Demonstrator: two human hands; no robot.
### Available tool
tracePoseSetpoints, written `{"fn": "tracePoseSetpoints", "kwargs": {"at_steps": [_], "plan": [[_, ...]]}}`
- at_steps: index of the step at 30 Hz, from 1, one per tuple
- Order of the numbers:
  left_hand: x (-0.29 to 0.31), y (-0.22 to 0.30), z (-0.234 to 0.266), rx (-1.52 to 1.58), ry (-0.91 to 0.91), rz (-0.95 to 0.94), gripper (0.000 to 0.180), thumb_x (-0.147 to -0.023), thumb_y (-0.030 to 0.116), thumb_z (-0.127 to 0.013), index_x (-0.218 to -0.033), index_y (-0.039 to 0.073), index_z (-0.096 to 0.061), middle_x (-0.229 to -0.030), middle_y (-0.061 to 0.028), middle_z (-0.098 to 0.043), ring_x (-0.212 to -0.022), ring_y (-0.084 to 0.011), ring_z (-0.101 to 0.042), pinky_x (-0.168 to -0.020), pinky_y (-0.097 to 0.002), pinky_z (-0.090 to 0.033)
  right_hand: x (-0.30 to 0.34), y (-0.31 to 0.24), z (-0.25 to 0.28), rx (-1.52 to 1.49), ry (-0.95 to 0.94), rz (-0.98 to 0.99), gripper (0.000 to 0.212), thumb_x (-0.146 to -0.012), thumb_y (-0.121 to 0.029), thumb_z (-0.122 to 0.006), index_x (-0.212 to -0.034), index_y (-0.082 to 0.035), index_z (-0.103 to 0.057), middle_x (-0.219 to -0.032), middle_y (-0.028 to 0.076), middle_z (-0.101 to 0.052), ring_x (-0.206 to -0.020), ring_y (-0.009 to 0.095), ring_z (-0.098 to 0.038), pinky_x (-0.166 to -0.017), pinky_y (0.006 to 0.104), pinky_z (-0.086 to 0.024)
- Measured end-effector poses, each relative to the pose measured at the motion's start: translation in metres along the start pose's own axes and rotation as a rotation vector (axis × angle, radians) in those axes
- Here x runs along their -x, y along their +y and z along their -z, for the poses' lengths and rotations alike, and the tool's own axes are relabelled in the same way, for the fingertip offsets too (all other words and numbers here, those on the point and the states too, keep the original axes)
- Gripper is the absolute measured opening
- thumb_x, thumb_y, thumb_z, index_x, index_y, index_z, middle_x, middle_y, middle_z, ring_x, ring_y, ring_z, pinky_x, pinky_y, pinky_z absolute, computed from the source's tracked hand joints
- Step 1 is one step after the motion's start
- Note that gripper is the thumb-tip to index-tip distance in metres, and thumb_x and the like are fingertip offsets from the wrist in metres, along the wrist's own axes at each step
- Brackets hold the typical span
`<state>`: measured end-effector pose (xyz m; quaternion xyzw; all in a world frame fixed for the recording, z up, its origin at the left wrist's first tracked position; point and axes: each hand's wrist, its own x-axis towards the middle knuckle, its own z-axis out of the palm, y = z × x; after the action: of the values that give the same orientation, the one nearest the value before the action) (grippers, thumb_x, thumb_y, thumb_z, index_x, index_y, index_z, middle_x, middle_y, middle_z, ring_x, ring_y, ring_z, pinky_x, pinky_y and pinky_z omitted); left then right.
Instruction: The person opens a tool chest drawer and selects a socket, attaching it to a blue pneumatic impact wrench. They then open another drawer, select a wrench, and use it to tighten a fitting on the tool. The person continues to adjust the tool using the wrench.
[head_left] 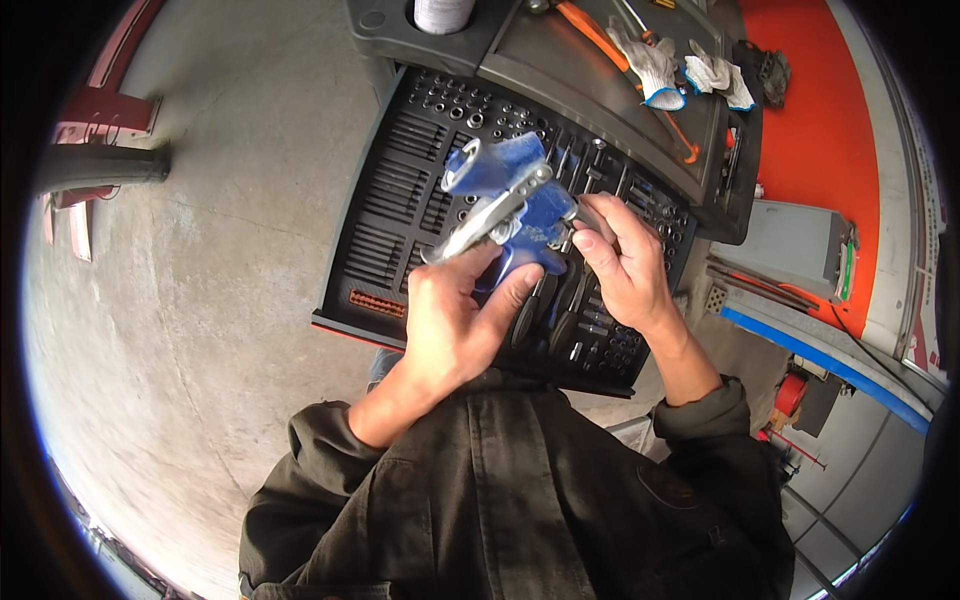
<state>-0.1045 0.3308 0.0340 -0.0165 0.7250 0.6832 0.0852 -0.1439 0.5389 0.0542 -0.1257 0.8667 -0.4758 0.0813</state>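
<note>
Scuffed grey concrete floor (230,290) spreads leftward — a red metal frame (108,112) near its far edge; ahead stands a dark tool cart (535,55), with a blue-edged bench (830,372) to the right.

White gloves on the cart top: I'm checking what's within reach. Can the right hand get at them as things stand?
Probably yes, once freed: the right hand grips the blue metal tool, but the gloves lie uncovered beyond the drawer and the way seems free.

Dark olive-brown jacket (590,480) with vertical front placket (512,470) and dark oval outline (668,488) at right; 2 sleeves (708,418) bunched along the forearms; left hand (455,315) and right hand (632,265) bare.
</note>
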Motion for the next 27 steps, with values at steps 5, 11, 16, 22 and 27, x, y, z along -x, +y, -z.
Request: {"fn": "tracePoseSetpoints", "kwargs": {"at_steps": [5, 11, 16, 22, 27], "plan": [[0.008, 0.008, 0.001, -0.163, 0.067, -0.152, 0.025, -0.090, 0.015, -0.078, -0.108, -0.001, -0.073, -0.088, -0.0186, -0.073, -0.075, -0.0279, -0.073, -0.067, -0.0337, -0.055, 0.004, 0.002, 0.008, -0.139, -0.089, -0.013, 0.034, -0.099, -0.020, -0.068, -0.120, 0.006, -0.061, -0.094, 0.006, -0.062, -0.085, 0.014, -0.060, -0.081, 0.0298, -0.051], [0.013, 0.007, 0.000, -0.107, 0.089, -0.194, 0.025, -0.086, 0.006, -0.080, -0.110, 0.000, -0.074, -0.092, -0.0166, -0.074, -0.078, -0.0285, -0.073, -0.071, -0.0337, -0.056, 0.009, -0.002, 0.009, -0.283, -0.070, -0.001, 0.038, -0.094, -0.019, -0.074, -0.120, 0.006, -0.063, -0.097, 0.008, -0.062, -0.085, 0.014, -0.061, -0.080, 0.0274, -0.051], [0.016, 0.010, -0.001, -0.085, 0.108, -0.203, 0.025, -0.087, 0.006, -0.079, -0.108, -0.006, -0.071, -0.095, -0.0154, -0.074, -0.083, -0.0223, -0.069, -0.079, -0.0313, -0.053, 0.014, -0.010, 0.009, -0.306, -0.052, -0.049, 0.038, -0.095, -0.020, -0.074, -0.120, 0.006, -0.065, -0.100, 0.008, -0.064, -0.089, 0.013, -0.062, -0.081, 0.0256, -0.051], [0.015, 0.006, 0.011, -0.011, 0.134, -0.020, 0.018, -0.093, 0.005, -0.074, -0.101, -0.009, -0.069, -0.094, -0.0045, -0.069, -0.083, -0.0108, -0.059, -0.076, -0.0257, -0.048, 0.033, 0.014, 0.026, -0.405, -0.003, -0.206, 0.036, -0.097, -0.014, -0.072, -0.124, 0.008, -0.061, -0.101, 0.004, -0.063, -0.093, 0.010, -0.062, -0.083, 0.0246, -0.051], [0.023, -0.009, 0.020, 0.061, 0.141, 0.113, 0.019, -0.091, 0.006, -0.076, -0.097, -0.010, -0.068, -0.089, -0.0068, -0.068, -0.080, -0.0117, -0.057, -0.074, -0.0267, -0.048, 0.061, 0.096, 0.072, -0.336, 0.269, -0.426, 0.040, -0.098, -0.010, -0.069, -0.132, 0.008, -0.059, -0.107, 0.005, -0.066, -0.100, 0.011, -0.062, -0.090, 0.0265, -0.052]]}}
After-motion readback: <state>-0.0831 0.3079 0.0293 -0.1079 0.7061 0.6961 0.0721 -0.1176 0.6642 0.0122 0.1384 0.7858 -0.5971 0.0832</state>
